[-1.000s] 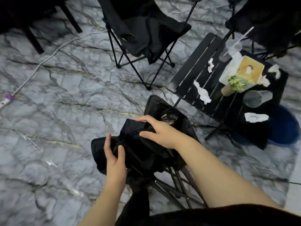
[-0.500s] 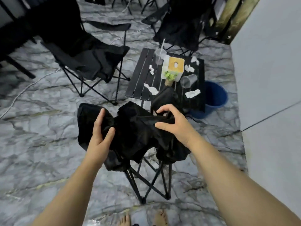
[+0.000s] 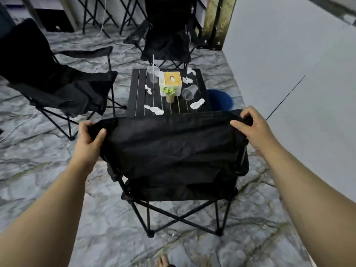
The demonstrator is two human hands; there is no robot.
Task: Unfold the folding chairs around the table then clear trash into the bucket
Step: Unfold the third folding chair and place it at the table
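From my head camera, I had my left hand (image 3: 89, 136) and right hand (image 3: 252, 129) each clenched on a top corner of the folding chair (image 3: 173, 157), arms wide, I judged, to stretch its back open. It stood just short of the table (image 3: 137, 99), facing it. Crumpled tissues (image 3: 196, 103) and cups (image 3: 189, 92) lay on that table; the blue bucket (image 3: 221, 99) sat just right of it, ready for trash.
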